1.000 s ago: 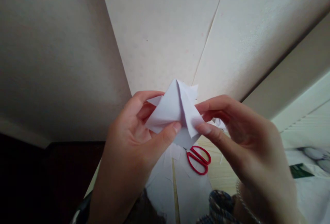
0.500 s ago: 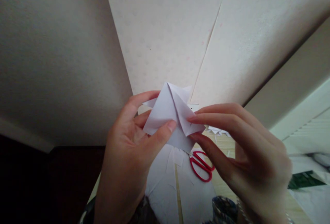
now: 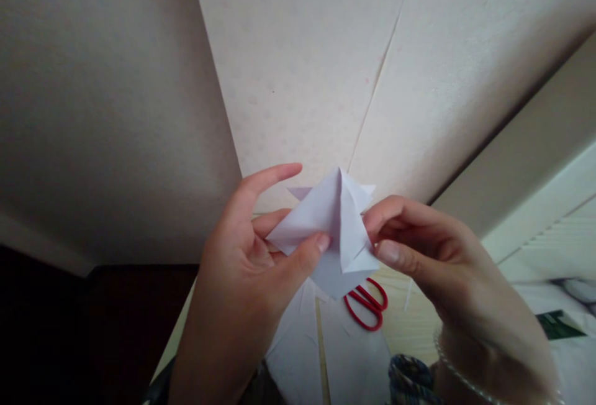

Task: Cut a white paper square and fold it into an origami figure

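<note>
A folded piece of white paper (image 3: 316,212) with pointed corners is held up between my hands, above the table. My left hand (image 3: 261,262) grips it from the left, thumb pressed on the front face and other fingers behind; the index finger sticks out free of the paper. At the right edge, my right hand (image 3: 428,256) has its thumb and index finger on a raised flap (image 3: 352,225), whose crease runs down from the top point. The paper's back side is hidden. Below it lie red-handled scissors (image 3: 367,307), blades covered by the paper.
White paper sheets (image 3: 349,355) lie on the light wooden table (image 3: 414,330) beneath my hands. A papered wall (image 3: 298,69) rises close behind. At the right is a dark green item (image 3: 561,324). The table's left edge drops to a dark floor (image 3: 139,330).
The folded paper has shifted right and slightly down, and its flap now stands up more. My left index finger has come off the paper. My right hand has changed its grip along the right edge.
</note>
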{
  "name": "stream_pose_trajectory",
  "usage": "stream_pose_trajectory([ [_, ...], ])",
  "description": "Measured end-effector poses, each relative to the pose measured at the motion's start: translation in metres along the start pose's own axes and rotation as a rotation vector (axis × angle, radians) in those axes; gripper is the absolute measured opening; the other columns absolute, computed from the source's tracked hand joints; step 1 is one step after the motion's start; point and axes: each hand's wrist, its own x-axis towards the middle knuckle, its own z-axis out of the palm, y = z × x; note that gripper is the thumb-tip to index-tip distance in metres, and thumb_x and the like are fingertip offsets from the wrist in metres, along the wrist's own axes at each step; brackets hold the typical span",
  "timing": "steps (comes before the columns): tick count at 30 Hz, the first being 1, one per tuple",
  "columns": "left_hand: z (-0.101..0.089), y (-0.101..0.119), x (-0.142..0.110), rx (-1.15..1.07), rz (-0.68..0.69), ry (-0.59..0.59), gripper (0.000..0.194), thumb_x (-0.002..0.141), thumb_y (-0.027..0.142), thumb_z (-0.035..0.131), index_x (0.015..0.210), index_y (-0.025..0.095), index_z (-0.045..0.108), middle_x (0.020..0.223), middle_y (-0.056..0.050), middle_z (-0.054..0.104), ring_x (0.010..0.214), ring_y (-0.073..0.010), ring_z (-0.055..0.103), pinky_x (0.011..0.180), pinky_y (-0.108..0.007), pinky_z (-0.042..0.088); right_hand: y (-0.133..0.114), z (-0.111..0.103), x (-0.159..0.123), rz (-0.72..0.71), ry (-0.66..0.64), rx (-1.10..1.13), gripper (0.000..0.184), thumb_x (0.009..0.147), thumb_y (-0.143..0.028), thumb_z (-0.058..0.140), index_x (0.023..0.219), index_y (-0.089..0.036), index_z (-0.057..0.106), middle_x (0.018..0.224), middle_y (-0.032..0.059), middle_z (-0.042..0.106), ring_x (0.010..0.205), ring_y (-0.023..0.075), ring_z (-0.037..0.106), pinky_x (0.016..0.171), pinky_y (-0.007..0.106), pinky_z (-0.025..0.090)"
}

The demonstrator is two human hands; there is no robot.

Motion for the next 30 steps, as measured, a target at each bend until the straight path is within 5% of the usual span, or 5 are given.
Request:
stream_pose_trajectory([
  [23, 0.0, 0.002, -0.003, 0.082, 0.0, -0.009, 0.054, 0.065, 0.005, 0.078, 0.11, 0.033, 0.067, 0.072, 0.004, 0.079, 0.057, -0.0207, 0.075, 0.045, -0.021, 0.058, -0.001, -0.008, 0.003, 0.088, -0.143, 0.15, 0.009, 0.075, -0.021, 0.084, 0.079, -0.021, 0.076, 0.072, -0.0048, 0.068, 0.064, 0.0046, 0.061, 0.06, 0.013, 0.049],
  [30, 0.012, 0.008, -0.007, 0.083, -0.078, 0.126, 0.049, 0.06, 0.007, 0.08, 0.101, 0.032, 0.072, 0.062, 0.006, 0.074, 0.048, -0.0143, 0.066, 0.049, -0.022, 0.057, -0.001, -0.006, 0.006, 0.024, -0.124, 0.024, 0.018, 0.075, -0.032, 0.084, 0.074, -0.019, 0.072, 0.066, -0.0034, 0.065, 0.063, 0.0085, 0.06, 0.057, 0.018, 0.049],
])
